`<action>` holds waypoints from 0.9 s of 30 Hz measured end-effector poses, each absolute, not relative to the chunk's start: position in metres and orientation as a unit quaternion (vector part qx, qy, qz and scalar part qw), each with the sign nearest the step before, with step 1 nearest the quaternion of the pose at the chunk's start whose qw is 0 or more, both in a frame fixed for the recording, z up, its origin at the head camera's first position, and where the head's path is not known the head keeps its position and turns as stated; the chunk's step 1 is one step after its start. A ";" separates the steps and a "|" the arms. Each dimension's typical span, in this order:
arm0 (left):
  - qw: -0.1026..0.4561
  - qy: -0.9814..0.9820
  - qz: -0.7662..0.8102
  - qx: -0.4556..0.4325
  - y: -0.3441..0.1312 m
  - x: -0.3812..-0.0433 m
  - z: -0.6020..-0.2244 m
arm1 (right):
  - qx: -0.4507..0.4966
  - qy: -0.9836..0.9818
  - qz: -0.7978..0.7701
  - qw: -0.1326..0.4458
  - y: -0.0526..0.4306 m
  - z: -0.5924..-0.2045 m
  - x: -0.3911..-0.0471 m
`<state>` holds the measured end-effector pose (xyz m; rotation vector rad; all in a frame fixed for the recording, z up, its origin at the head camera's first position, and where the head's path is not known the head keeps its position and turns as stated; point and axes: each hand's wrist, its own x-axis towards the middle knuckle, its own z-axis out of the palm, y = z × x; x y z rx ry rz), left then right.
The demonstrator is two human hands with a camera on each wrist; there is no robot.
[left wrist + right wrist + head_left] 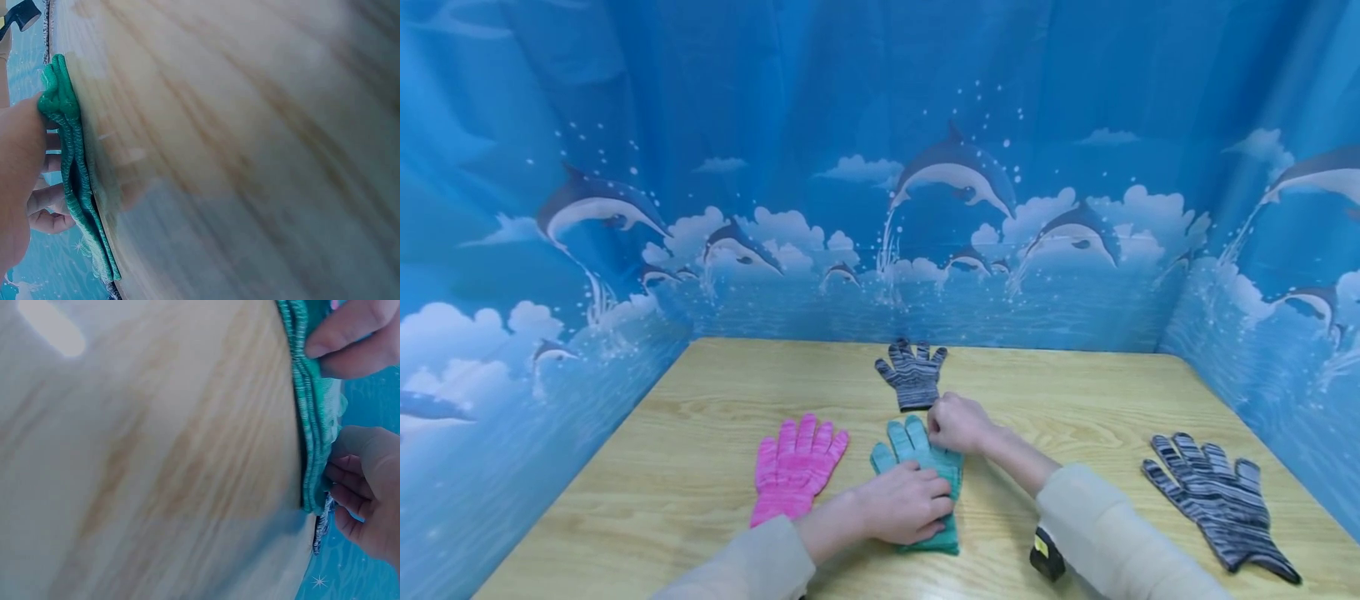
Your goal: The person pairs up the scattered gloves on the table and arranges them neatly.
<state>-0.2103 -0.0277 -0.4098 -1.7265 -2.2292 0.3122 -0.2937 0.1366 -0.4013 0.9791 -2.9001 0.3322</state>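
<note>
A green knit glove (pixel 934 457) lies at the middle of the table, fingers pointing away; its edge shows more than one layer in the right wrist view. My left hand (pixel 906 500) rests across its palm, fingers laid over it. At the glove's far right side, my right hand (pixel 961 422) pinches the finger part with curled fingers. In the right wrist view the right hand (pixel 372 481) is at the glove's end, the left hand (pixel 359 337) presses further along. The fingertips of the right hand are partly hidden.
A pink glove (pixel 797 467) lies to the left. Behind the green one lies a grey striped glove (pixel 916 379), and another striped glove (pixel 1217 496) is at the right. A blue dolphin-print curtain (pixel 850 167) surrounds the wooden table (pixel 647 492).
</note>
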 end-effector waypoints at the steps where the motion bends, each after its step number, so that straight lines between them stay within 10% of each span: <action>1: 0.152 -0.777 0.108 -0.602 -0.028 -0.210 -0.410 | 0.324 -0.939 0.110 0.037 0.137 -0.402 -0.293; 27: 0.140 -0.780 0.115 -0.599 -0.027 -0.211 -0.411 | 0.406 -0.903 0.112 0.089 0.163 -0.409 -0.289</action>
